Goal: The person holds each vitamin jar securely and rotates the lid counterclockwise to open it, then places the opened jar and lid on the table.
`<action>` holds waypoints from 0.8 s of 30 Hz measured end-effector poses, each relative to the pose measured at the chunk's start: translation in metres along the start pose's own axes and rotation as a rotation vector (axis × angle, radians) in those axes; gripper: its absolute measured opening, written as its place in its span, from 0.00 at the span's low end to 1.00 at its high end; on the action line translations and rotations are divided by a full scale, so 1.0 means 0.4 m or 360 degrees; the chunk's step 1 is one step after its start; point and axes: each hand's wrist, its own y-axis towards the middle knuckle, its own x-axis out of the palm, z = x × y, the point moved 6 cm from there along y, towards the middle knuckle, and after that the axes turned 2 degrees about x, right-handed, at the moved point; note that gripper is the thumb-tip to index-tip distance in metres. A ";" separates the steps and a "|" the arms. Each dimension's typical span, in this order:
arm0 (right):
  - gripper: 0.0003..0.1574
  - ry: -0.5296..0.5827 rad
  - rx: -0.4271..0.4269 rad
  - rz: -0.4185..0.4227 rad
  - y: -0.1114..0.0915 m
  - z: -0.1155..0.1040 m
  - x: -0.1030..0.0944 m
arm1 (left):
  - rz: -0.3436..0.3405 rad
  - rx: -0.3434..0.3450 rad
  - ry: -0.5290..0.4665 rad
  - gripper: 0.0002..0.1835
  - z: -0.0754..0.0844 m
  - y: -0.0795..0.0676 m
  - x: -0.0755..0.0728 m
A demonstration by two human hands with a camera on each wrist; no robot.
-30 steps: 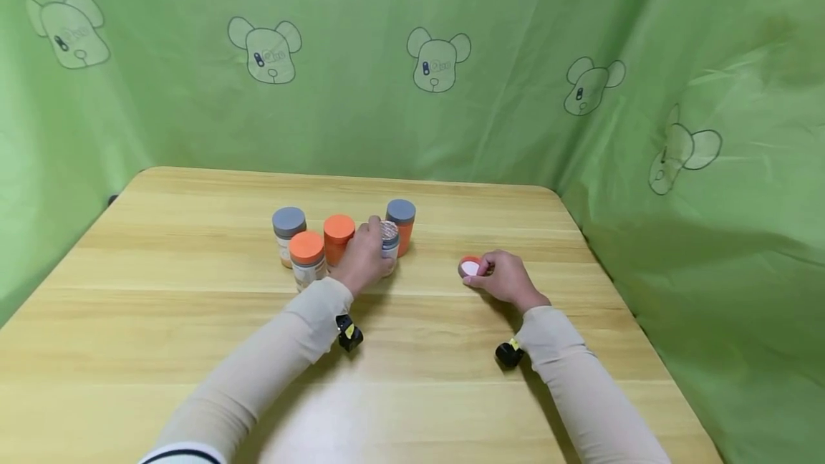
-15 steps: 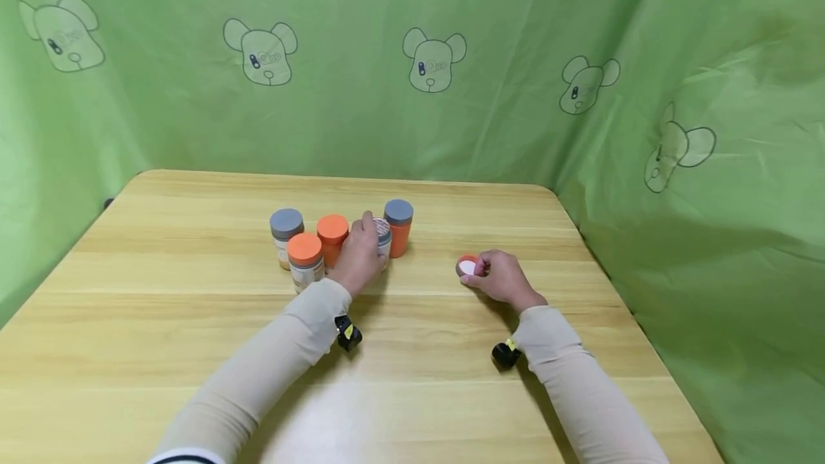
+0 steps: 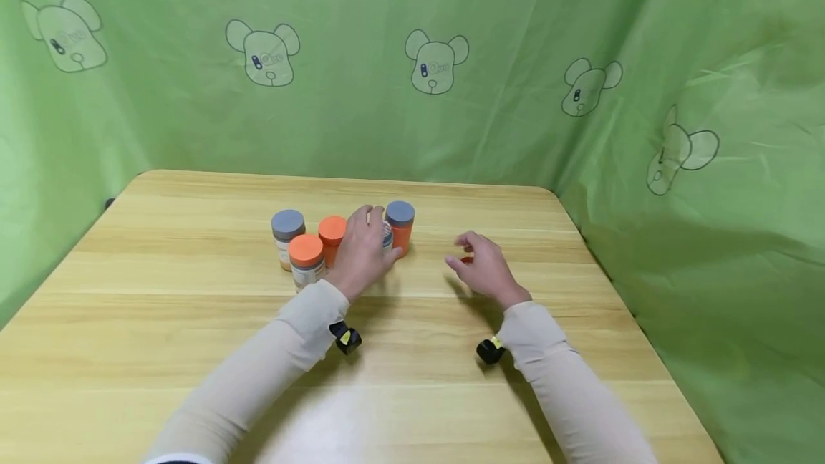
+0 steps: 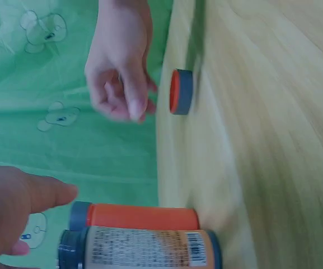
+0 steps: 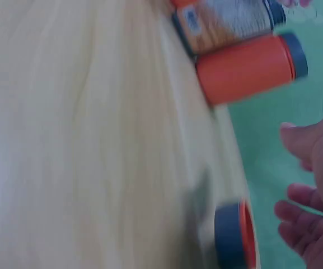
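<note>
My left hand (image 3: 364, 253) is over the lidless jar (image 3: 388, 238), thumb stretched out. In the left wrist view that hand (image 4: 21, 210) appears just above the rim of the labelled jar (image 4: 144, 248), fingers not wrapped round it. My right hand (image 3: 488, 269) hovers above the table with relaxed fingers and holds nothing. Beneath it, mostly hidden in the head view, lies a grey lid with an orange inside (image 4: 185, 92). The right wrist view shows this lid (image 5: 231, 235) on the table, apart from the right hand (image 5: 318, 196).
An orange jar with a grey lid (image 3: 400, 224) stands right behind the lidless one. To the left are a grey-lidded jar (image 3: 288, 231), an orange-lidded jar (image 3: 306, 260) and an orange jar (image 3: 332, 231). Green curtain (image 3: 361, 127) hangs round the wooden table (image 3: 412, 392).
My right hand has let go of the lid and risen slightly to the left. My left hand has loosened from the lidless jar, its thumb now spread away.
</note>
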 end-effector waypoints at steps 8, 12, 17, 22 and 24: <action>0.39 0.0243 -0.0038 0.0026 0.064 -0.096 0.056 | 0.0073 0.0226 -0.0079 0.24 0.026 -0.031 -0.050; 0.45 0.0210 -0.0103 0.0001 0.097 -0.124 0.082 | -0.0073 0.0330 -0.0103 0.18 0.025 -0.053 -0.051; 0.47 0.0204 -0.0197 -0.0045 0.125 -0.138 0.120 | -0.0269 0.0305 -0.0073 0.16 0.006 -0.067 -0.039; 0.41 0.0167 -0.0181 -0.0051 0.133 -0.140 0.140 | -0.0355 0.0262 -0.0083 0.16 -0.012 -0.072 -0.025; 0.39 0.0187 -0.0165 -0.0013 0.134 -0.141 0.136 | -0.0355 0.0258 -0.0058 0.16 -0.016 -0.073 -0.019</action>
